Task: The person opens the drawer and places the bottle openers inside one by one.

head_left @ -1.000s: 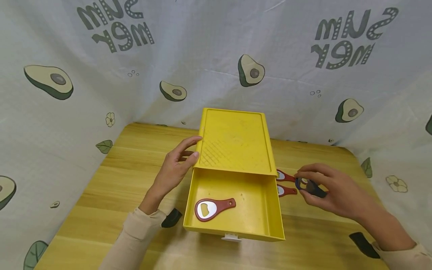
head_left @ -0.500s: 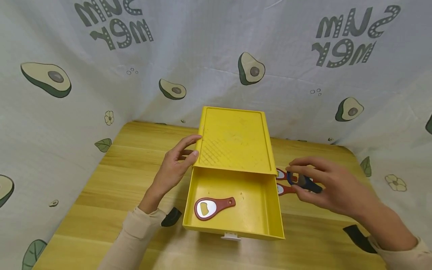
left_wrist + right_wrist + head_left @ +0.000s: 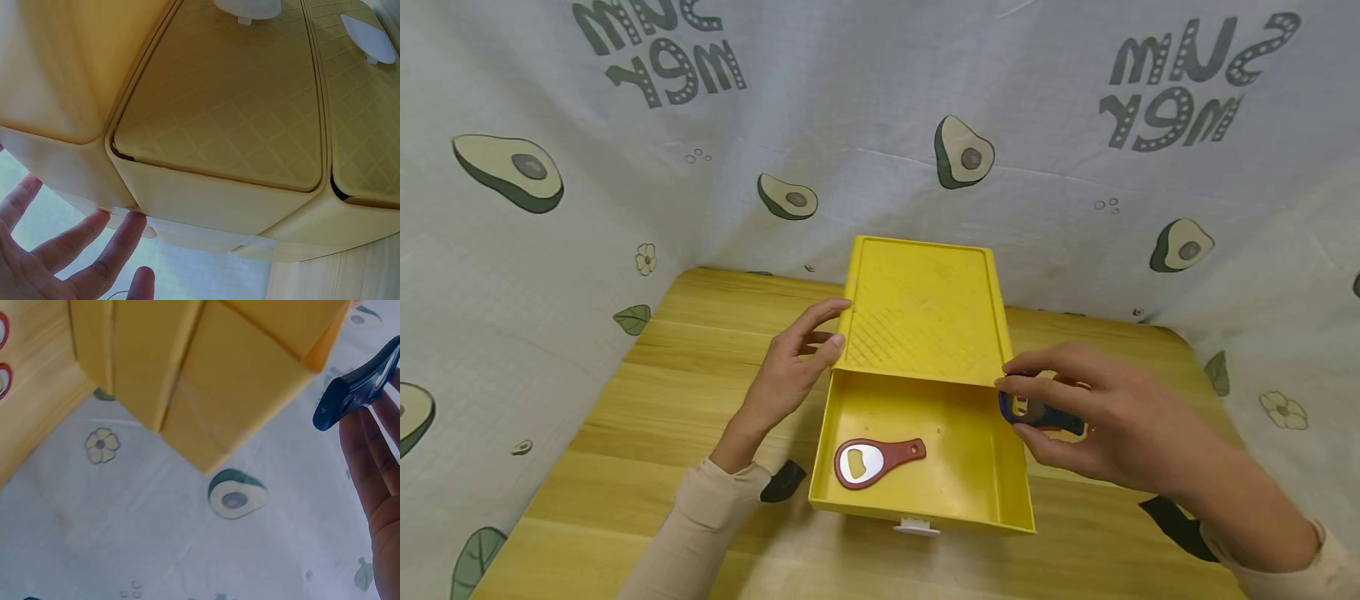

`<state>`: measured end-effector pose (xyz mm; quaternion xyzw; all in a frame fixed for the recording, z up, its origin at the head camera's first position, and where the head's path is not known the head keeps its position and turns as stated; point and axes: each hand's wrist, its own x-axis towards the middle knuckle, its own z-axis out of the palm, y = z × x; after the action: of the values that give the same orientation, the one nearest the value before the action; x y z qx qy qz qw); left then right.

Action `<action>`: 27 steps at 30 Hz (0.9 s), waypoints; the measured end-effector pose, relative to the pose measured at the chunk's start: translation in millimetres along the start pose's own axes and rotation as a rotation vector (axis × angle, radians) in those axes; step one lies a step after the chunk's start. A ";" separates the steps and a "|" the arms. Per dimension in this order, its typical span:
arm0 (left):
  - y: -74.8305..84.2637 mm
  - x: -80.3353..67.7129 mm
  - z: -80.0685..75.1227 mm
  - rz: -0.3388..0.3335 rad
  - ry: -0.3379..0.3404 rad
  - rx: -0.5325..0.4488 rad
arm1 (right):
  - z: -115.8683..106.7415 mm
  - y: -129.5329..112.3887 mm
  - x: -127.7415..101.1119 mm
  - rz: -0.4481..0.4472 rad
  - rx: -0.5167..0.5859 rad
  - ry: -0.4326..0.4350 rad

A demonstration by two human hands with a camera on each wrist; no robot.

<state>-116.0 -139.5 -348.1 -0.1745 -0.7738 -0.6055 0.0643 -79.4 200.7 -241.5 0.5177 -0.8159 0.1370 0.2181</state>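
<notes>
A yellow drawer cabinet (image 3: 925,304) stands on the table with its top drawer (image 3: 958,475) pulled out. Inside that drawer lies a red bottle opener (image 3: 897,454) with a silvery face. My left hand (image 3: 778,387) touches the cabinet's left side, its fingers (image 3: 115,247) spread along the wall in the left wrist view. Between thumb and fingers my right hand (image 3: 1112,417) pinches a dark blue bottle opener (image 3: 1060,419) beside the drawer's right wall. The right wrist view shows this opener tilted, up near the cabinet's top edge.
Lower drawers (image 3: 219,119) with white handles are closed. Two red-rimmed openers lie at the left edge of the right wrist view, on the wooden table (image 3: 37,381). A white avocado-print cloth (image 3: 865,108) hangs behind and at both sides.
My right hand has carried the blue bottle opener leftward, from over the red openers on the table to the drawer's right wall. My left hand has stayed on the cabinet.
</notes>
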 end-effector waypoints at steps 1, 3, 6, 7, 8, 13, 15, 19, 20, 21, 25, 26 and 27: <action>-0.5 0.0 0.0 0.000 -0.001 0.001 | 0.3 -2.3 2.1 -0.008 0.005 -0.001; -0.7 0.1 0.2 0.001 -0.004 0.002 | -0.1 -6.8 5.8 -0.011 0.016 -0.018; 0.0 0.3 0.4 0.003 -0.010 0.004 | -0.1 -11.8 10.8 -0.022 0.039 -0.026; 0.1 0.4 0.5 0.002 -0.012 0.006 | -0.3 -13.1 12.3 -0.024 0.053 -0.030; 0.5 0.4 0.5 0.001 -0.013 0.009 | -0.4 -14.3 13.8 -0.026 0.065 -0.033; 0.6 0.7 0.2 -0.004 -0.008 0.017 | 1.8 -18.7 20.5 -0.043 0.072 -0.058; 0.5 0.8 0.2 -0.002 -0.008 0.019 | 3.9 -20.6 22.7 -0.045 0.078 -0.071; 0.3 0.6 0.2 -0.002 -0.007 0.020 | 13.1 -27.4 27.9 -0.089 0.089 -0.076; 0.3 0.5 0.2 -0.002 -0.007 0.020 | 15.8 -29.8 28.7 -0.102 0.092 -0.081; 0.4 0.4 0.3 -0.002 -0.007 0.019 | 18.6 -32.1 29.3 -0.109 0.088 -0.088; 0.9 0.2 0.4 0.000 -0.006 0.019 | 28.1 -35.6 29.5 -0.112 0.061 -0.119; 0.7 0.2 0.4 0.000 -0.004 0.019 | 30.2 -34.7 29.1 -0.107 0.059 -0.127; 0.7 0.2 0.4 0.001 -0.004 0.019 | 32.0 -33.7 28.3 -0.098 0.056 -0.136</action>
<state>-116.0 -138.9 -347.4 -0.1752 -0.7796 -0.5978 0.0648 -66.2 149.8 -255.3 0.5710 -0.7983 0.1138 0.1541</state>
